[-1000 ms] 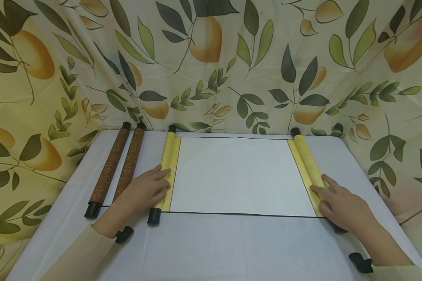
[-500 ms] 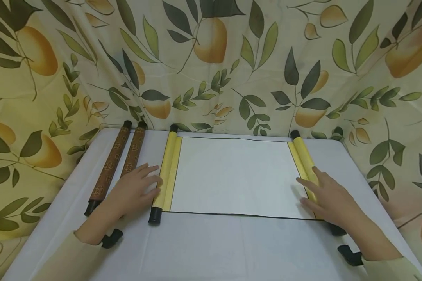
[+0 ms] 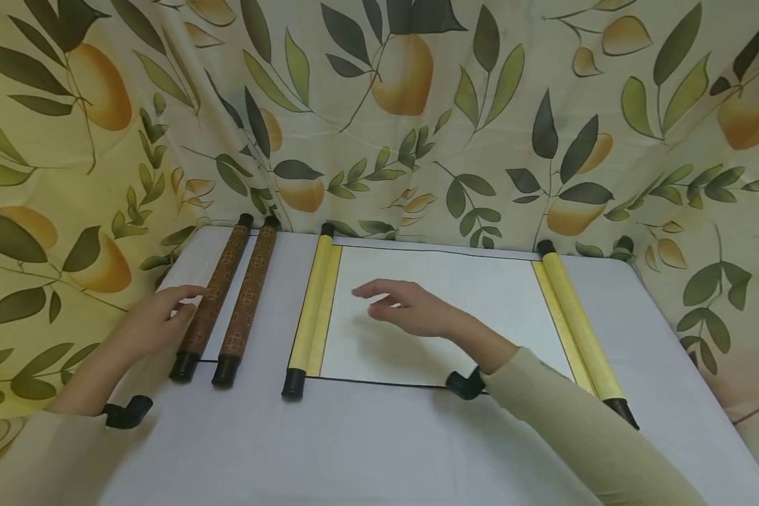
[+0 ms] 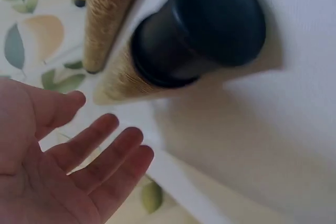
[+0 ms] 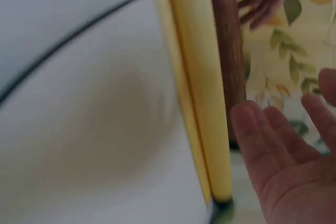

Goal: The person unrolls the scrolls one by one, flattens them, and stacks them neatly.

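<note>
Head: high over near side of table [image 3: 367, 450], facing far, down; widest. Left wrist: at left hand [image 3: 152, 323], tilted, close on near cap [image 4: 202, 30] of brown roll [image 4: 123, 80]. Right wrist: at right hand [image 3: 411, 309], facing left yellow roll [image 5: 202, 77]; shares it, left hand with head.

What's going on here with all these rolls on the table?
A person is working with two scrolls on a white table. The yellow-edged scroll lies spread out, its white middle showing between two rolls. The brown scroll lies to its left, its two patterned rolls close together. The left hand is right by the outer brown roll, and the right hand hovers over the white sheet. Neither grips anything.
</note>
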The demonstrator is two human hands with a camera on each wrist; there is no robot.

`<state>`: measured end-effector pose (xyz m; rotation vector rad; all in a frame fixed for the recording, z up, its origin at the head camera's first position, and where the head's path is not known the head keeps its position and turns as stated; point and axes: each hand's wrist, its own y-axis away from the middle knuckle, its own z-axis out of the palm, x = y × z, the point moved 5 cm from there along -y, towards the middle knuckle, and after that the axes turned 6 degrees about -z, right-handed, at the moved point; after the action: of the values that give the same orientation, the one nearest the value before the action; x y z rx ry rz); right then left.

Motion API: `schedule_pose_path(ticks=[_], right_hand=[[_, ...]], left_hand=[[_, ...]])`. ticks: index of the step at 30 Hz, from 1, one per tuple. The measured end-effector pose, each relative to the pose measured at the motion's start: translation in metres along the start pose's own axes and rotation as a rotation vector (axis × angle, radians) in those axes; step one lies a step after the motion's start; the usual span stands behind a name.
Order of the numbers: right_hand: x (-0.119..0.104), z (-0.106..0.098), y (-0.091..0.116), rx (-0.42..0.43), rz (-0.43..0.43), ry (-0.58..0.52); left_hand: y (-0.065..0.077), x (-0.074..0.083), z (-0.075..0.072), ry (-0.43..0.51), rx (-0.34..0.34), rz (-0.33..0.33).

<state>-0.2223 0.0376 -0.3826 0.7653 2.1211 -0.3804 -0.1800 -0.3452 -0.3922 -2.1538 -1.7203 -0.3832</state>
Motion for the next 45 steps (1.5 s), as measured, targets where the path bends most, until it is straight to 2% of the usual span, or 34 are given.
schedule_pose_path(ticks=[3, 5, 7, 9, 13, 15, 17, 20, 24, 27, 29, 32, 34, 39, 43, 45], right_hand=[[-0.011, 0.033, -0.045, -0.025, -0.01, -0.288], [-0.017, 0.052, -0.071, -0.021, 0.014, -0.438], [-0.021, 0.064, -0.091, 0.013, 0.05, -0.542], [-0.02, 0.071, -0.106, 0.068, 0.131, -0.608], [-0.021, 0.085, -0.13, 0.132, 0.272, -0.849], [-0.024, 0.095, -0.14, 0.13, 0.32, -0.963], [-0.028, 0.104, -0.149, 0.119, 0.344, -1.022], [-0.035, 0.113, -0.156, 0.128, 0.352, -1.033], [-0.041, 0.115, -0.157, 0.142, 0.318, -0.966], [-0.044, 0.113, -0.155, 0.121, 0.299, -0.9], [-0.046, 0.111, -0.152, 0.11, 0.277, -0.845], [-0.049, 0.11, -0.149, 0.111, 0.237, -0.767], [-0.049, 0.11, -0.146, 0.104, 0.204, -0.721], [-0.044, 0.102, -0.132, 0.066, 0.119, -0.712], [-0.039, 0.081, -0.108, 0.128, 0.047, -0.615], [-0.036, 0.07, -0.094, 0.18, 0.027, -0.558]], left_hand=[[-0.01, -0.016, 0.007, 0.097, -0.091, -0.07], [-0.017, -0.025, 0.013, 0.193, -0.149, -0.121], [-0.022, -0.031, 0.018, 0.303, -0.194, -0.172], [-0.026, -0.035, 0.022, 0.396, -0.223, -0.224], [-0.031, -0.032, 0.029, 0.542, -0.291, -0.286], [-0.033, -0.027, 0.033, 0.577, -0.32, -0.285], [-0.037, -0.021, 0.036, 0.609, -0.344, -0.279], [-0.042, -0.015, 0.04, 0.625, -0.366, -0.296], [-0.041, -0.009, 0.041, 0.684, -0.45, -0.337], [-0.033, -0.004, 0.036, 0.78, -0.525, -0.346], [-0.026, 0.004, 0.033, 0.87, -0.542, -0.344], [-0.018, 0.017, 0.031, 0.975, -0.515, -0.316], [-0.014, 0.027, 0.03, 1.001, -0.472, -0.287], [-0.007, 0.047, 0.029, 0.928, -0.367, -0.223], [-0.013, 0.076, 0.031, 0.877, -0.29, -0.159], [-0.019, 0.09, 0.035, 0.888, -0.267, -0.126]])
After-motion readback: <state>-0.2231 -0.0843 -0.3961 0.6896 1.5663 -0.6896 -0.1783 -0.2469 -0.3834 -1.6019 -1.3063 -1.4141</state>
